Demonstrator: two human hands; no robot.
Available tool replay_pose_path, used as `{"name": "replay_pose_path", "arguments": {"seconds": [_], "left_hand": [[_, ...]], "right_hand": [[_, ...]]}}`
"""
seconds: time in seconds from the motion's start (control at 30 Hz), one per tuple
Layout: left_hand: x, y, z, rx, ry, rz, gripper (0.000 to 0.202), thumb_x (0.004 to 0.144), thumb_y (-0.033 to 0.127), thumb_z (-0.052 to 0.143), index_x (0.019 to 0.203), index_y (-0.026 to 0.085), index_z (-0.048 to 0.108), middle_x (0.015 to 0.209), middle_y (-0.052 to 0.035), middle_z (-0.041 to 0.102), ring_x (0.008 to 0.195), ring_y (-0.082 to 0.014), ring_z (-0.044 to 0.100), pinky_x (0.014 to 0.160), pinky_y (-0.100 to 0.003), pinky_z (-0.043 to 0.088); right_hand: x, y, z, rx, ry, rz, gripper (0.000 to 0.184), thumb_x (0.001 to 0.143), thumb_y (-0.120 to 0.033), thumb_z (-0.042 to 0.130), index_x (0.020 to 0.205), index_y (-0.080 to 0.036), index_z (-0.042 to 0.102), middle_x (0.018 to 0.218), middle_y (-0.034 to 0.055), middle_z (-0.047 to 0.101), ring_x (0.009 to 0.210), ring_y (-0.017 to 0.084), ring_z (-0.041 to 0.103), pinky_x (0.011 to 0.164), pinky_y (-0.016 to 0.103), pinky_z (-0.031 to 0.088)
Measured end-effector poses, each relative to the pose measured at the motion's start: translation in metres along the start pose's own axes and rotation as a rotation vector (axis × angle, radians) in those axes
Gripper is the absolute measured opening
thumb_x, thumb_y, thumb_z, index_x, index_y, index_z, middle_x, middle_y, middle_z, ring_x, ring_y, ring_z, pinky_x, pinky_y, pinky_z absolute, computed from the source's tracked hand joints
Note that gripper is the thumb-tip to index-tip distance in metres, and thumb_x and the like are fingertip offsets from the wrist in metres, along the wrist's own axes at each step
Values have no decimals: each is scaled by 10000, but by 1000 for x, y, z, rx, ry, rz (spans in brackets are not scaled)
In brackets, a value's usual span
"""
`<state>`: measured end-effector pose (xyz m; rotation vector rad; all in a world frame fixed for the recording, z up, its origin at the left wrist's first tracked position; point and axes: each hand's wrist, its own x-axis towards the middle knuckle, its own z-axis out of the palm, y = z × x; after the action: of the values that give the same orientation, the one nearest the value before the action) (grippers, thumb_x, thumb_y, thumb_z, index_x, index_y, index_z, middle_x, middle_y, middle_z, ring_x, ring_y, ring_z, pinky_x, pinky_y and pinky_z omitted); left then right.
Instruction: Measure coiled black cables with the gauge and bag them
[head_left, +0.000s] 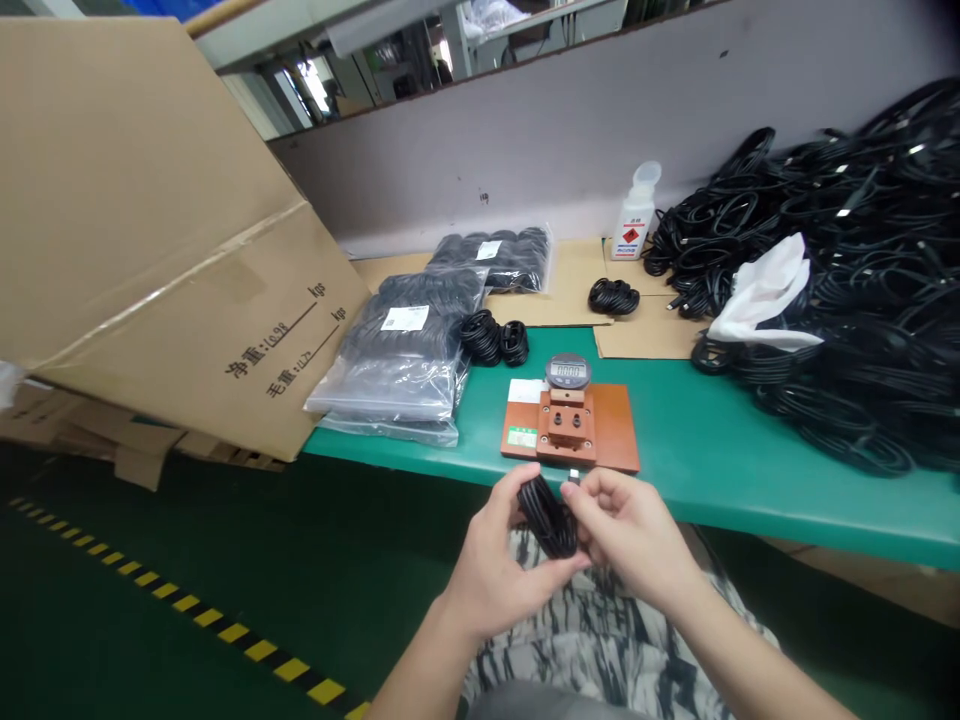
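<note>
A coiled black cable [549, 517] is gripped in my left hand [501, 560], thumb below and fingers above, just in front of the table edge. My right hand [628, 530] pinches the same cable's end, where a small metal plug [574, 476] sticks up past the fingertips. Right behind my hands stands a gauge fixture [568, 425], a brown block on a brown base plate. Its round digital dial [568, 372] reads what looks like zeros.
Bags of coiled cables [405, 350] lie left on the green table [675, 420], beside loose coils [491, 338]. A large cardboard box [165, 240] leans at far left. A cable heap [847, 230] with a white cloth [769, 295] fills the right. A white bottle [636, 212] stands behind.
</note>
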<state>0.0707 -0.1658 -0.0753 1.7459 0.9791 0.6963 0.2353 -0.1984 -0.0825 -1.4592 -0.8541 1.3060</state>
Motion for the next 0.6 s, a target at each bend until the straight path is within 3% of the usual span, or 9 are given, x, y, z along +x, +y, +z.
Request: {"name": "replay_pose_path", "arguments": {"seconds": [0.17,0.27,0.33,0.43,0.5,0.6], "left_hand": [[11,-2,0,-172,5,132,772,682,211,838,1335,276,431,1199,-67,644,1030,-230,665,891,-318,552],[14,1,-2,-277,-29,127,775,680,185,844,1326,293,430,1247,-60,627,1084,-217,650,936,-304,540],[16,1,-2,-270,-45,105,772,680,189,847,1323,309,436,1249,-50,623,1085,-205,648,934,-288,541],[19,-1,-1,-220,-68,102,776,688,202,844,1329,338,428,1302,-41,590,1119,-203,625,979,-311,519],[22,-3,-1,-183,-72,127,780,690,204,842,1335,342,424,1351,-42,555,1155,-212,601,1019,-340,493],[25,-5,-2,-199,-77,139,784,694,196,837,1343,325,418,1315,-45,574,1150,-213,604,1019,-343,493]], "right_hand": [[5,-2,1,54,53,-57,433,819,-547,669,678,-202,448,484,-65,485,386,79,426,375,169,311],[2,1,0,114,75,-153,396,848,-502,674,745,-223,413,481,-99,451,372,71,391,362,165,301],[2,5,-2,37,107,-323,259,901,-412,640,848,-221,473,493,-97,476,379,85,422,375,180,336],[7,11,-9,-264,136,-728,56,944,-230,578,992,-203,577,645,-20,639,486,122,576,472,217,449],[13,13,-17,-444,115,-963,121,939,-144,558,1036,-192,611,816,40,718,603,146,661,562,236,507],[23,10,-29,-603,27,-1159,238,938,-102,526,1158,-170,588,888,69,736,682,171,695,610,264,536]]}}
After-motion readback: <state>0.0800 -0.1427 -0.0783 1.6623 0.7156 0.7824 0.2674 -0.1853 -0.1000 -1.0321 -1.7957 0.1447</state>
